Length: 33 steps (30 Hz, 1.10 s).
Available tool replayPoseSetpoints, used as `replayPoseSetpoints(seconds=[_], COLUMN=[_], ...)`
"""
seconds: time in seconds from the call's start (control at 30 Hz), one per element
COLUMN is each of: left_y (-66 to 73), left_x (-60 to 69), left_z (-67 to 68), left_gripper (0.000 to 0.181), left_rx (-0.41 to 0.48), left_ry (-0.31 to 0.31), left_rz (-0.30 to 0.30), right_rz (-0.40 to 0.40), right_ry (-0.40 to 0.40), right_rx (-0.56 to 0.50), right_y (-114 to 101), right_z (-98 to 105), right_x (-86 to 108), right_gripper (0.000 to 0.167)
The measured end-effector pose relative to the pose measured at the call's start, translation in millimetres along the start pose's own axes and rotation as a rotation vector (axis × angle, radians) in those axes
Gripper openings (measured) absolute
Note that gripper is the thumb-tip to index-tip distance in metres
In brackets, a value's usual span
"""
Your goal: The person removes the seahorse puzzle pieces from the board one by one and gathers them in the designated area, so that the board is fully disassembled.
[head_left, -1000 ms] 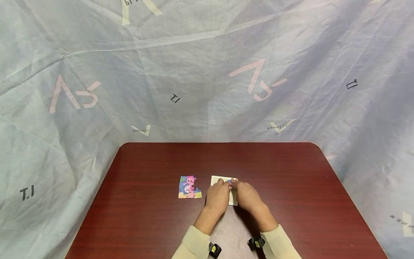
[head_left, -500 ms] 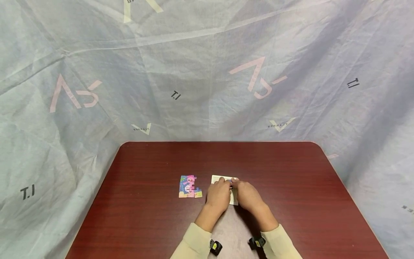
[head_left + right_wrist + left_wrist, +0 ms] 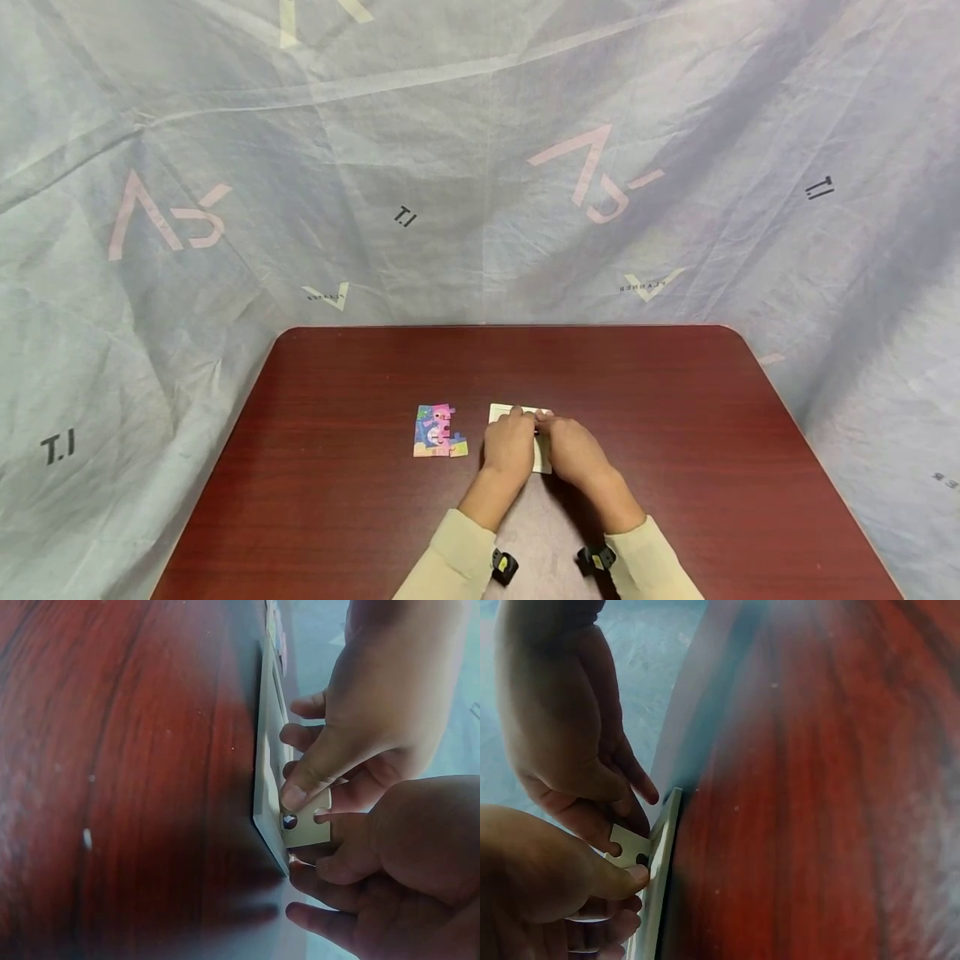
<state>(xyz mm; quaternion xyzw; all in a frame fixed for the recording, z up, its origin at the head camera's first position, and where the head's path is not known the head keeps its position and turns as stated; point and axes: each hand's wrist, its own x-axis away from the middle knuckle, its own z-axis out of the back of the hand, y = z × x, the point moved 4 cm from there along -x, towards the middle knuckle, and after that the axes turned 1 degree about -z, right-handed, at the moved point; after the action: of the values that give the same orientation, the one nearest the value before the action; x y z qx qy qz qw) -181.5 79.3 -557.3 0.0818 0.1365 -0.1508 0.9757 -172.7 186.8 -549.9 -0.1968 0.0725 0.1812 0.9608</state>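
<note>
A white puzzle tray (image 3: 542,460) lies on the table under both hands, and its raised rim shows in the left wrist view. Just above it, pale-backed jigsaw pieces (image 3: 311,825) stand tilted up, with a notch and a small hole along the seam. My left hand (image 3: 510,446) pinches them, its thumb pressed to the back. My right hand (image 3: 576,452) grips their other side between thumb and fingers. The printed faces are hidden. Left of the tray lies a partly joined jigsaw (image 3: 431,433) with a pink figure on blue.
The dark red table (image 3: 337,500) has rounded far corners. Grey-white printed cloth (image 3: 450,167) hangs behind it and along both sides. A black wrist camera (image 3: 505,567) sits at the left cuff and another wrist camera (image 3: 595,561) at the right.
My left hand has shifted slightly up and right, closer to the right hand, covering the blue patch seen between them. The right hand stays nearly still. The head view has tilted a little.
</note>
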Motion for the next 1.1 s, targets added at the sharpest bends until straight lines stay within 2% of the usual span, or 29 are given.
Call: replayPoseSetpoints(seconds=[0.17, 0.4, 0.6, 0.87, 1.1], left_y=[0.9, -0.8, -2.9, -4.7, -10.1], left_x=[-1.4, -1.6, 1.3, 6.2, 9.6], left_z=[2.3, 4.0, 4.6, 3.8, 6.3], left_gripper=[0.013, 0.013, 0.01, 0.012, 0.008], left_rx=[-0.009, -0.006, 0.016, 0.03, 0.028], left_ry=[0.02, -0.015, 0.04, 0.035, 0.078], left_rz=[-0.01, -0.018, -0.024, -0.02, -0.01], right_rz=[-0.052, -0.018, -0.022, -0.033, -0.041], right_ry=[-0.033, -0.024, -0.018, -0.038, -0.03], right_rx=[-0.007, -0.02, -0.028, -0.032, -0.028], right_y=[0, -2, 0, -1, 1], right_z=[2, 2, 2, 1, -1], right_x=[-2.8, -3.0, -1.2, -1.4, 0.2], right_gripper=[0.046, 0.043, 0.046, 0.042, 0.045])
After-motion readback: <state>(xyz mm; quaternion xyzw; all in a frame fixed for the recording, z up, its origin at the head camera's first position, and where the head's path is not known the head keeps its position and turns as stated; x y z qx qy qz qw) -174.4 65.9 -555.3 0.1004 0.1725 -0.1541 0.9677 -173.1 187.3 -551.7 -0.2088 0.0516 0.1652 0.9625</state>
